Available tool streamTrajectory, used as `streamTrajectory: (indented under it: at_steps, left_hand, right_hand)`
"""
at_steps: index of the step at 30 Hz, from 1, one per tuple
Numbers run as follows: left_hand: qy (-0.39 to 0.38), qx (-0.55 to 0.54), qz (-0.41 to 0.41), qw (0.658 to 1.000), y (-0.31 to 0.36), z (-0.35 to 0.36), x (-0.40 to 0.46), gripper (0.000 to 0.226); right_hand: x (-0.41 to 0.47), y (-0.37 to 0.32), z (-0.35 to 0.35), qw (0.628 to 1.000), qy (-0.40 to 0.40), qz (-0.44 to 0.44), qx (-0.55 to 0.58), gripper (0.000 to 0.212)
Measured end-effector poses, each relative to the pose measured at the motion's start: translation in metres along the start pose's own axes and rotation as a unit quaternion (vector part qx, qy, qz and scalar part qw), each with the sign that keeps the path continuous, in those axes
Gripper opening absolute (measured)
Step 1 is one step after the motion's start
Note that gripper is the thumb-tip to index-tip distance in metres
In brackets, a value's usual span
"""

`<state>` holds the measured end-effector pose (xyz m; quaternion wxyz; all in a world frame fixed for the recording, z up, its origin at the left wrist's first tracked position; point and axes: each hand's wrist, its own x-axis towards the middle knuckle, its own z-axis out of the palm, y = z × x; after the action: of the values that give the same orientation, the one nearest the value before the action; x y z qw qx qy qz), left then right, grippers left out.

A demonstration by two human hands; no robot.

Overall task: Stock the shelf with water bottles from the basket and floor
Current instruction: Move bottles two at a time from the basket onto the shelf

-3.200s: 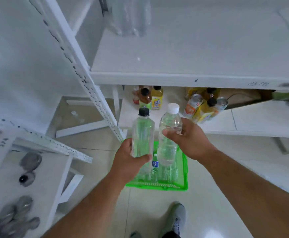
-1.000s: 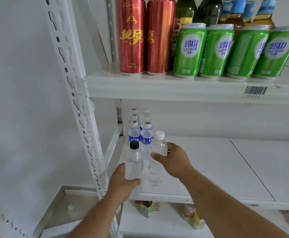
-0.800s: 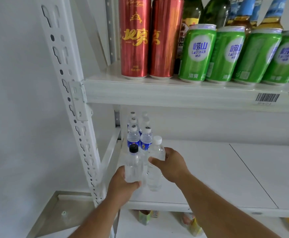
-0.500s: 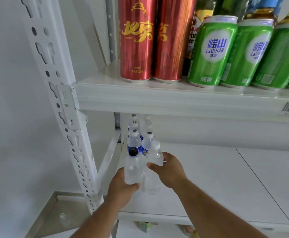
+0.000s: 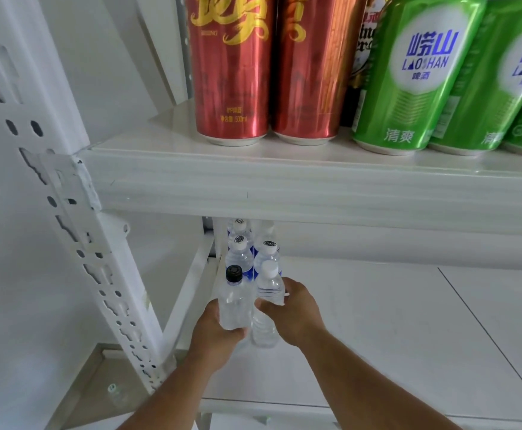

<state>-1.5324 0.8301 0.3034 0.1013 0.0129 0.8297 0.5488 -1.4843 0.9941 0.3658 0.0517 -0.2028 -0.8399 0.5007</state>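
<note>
1. Now the left hand (image 5: 214, 332) grips the black-capped bottle (image 5: 234, 301), fingers curled round its lower body, upright at the left end of the lower shelf (image 5: 377, 321).
2. Beside it, the right hand (image 5: 290, 311) grips the white-capped bottle (image 5: 267, 293), the two bottles touching.
3. Just behind them on that shelf stand blue-labelled water bottles (image 5: 240, 259) in two rows.
4. Above that shelf, red cans (image 5: 231, 69) and green cans (image 5: 415, 76) stand.

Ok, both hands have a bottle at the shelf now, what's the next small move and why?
Probably set both down and let go. The left hand grips the black-capped bottle and the right hand the white-capped bottle, both upright over the shelf, directly in front of the two rows of blue-labelled bottles.
</note>
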Motion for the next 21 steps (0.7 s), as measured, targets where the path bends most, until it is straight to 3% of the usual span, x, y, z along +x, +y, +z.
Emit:
streamTrajectory:
  at_steps: [3,12,19,21]
  left_hand:
    - [-0.003,0.005,-0.001,1.000,-0.002,0.003,0.006,0.056]
    - [-0.028,0.024,0.006,0.999,-0.006,0.006,0.016,0.062]
    - [-0.049,0.103,-0.014,0.993,-0.003,0.004,0.009,0.059]
    - [-0.054,0.116,-0.026,0.991,-0.008,0.002,0.008,0.073]
  right_hand:
    - [0.004,0.000,0.000,1.000,0.000,-0.011,-0.005,0.026]
    - [0.006,0.002,-0.002,1.000,0.002,-0.012,-0.023,0.036]
    - [-0.006,-0.002,-0.006,0.998,-0.013,0.016,-0.052,0.045]
    - [-0.009,-0.001,-0.006,0.998,-0.014,0.033,-0.056,0.048]
